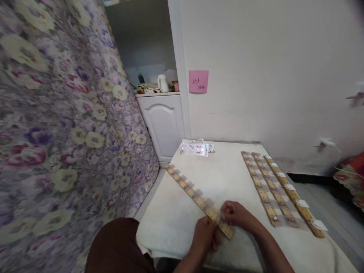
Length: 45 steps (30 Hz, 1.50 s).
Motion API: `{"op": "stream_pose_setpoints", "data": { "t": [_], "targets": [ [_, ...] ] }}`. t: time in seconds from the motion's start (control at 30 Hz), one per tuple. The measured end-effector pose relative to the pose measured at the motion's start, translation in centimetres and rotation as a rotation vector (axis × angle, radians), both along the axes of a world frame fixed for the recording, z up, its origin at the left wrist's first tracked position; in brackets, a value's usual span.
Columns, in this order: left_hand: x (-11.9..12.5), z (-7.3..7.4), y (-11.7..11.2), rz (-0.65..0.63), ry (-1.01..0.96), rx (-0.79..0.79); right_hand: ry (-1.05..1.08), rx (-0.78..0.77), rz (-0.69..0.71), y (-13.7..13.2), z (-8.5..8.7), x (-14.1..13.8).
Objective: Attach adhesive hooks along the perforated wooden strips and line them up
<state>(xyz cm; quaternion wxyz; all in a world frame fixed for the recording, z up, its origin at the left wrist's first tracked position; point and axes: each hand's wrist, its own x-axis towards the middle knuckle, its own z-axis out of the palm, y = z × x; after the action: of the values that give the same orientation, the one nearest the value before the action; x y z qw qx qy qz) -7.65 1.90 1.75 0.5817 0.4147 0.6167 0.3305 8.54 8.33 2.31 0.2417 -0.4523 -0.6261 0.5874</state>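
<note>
A long wooden strip [196, 197] with small holes lies slantwise across the white-covered table, with small clear plastic pieces and bits of metal spaced along it. My left hand [205, 232] is closed on the near edge of this strip, close to its lower right end. On the opposite edge, my right hand [234, 214] has its fingers pinched together at the strip. A small shiny piece shows between the two hands, too small to name. What the right fingertips hold is hidden.
Three similar wooden strips [263, 196] lie side by side on the right of the table [170, 223], the outermost with white tags. Flat clear packages [195, 149] rest at the back edge. A floral curtain [71, 132] hangs at left; the wall [256, 76] stands behind.
</note>
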Motion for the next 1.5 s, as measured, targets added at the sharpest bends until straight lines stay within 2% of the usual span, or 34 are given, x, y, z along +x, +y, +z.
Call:
{"op": "stream_pose_setpoints", "data": {
  "t": [0.6, 0.93, 1.5],
  "targets": [
    [-0.06, -0.6, 0.01, -0.002, 0.066, 0.009, 0.037, -0.022, -0.042, 0.04, -0.51, -0.17],
    [0.02, -0.01, -0.08, -0.013, 0.079, 0.024, -0.003, 0.001, -0.03, -0.04, -0.45, -0.19],
    [-0.01, -0.13, -0.14, -0.015, 0.089, 0.02, -0.022, 0.044, -0.023, -0.1, -0.13, -0.12]
  ]
}}
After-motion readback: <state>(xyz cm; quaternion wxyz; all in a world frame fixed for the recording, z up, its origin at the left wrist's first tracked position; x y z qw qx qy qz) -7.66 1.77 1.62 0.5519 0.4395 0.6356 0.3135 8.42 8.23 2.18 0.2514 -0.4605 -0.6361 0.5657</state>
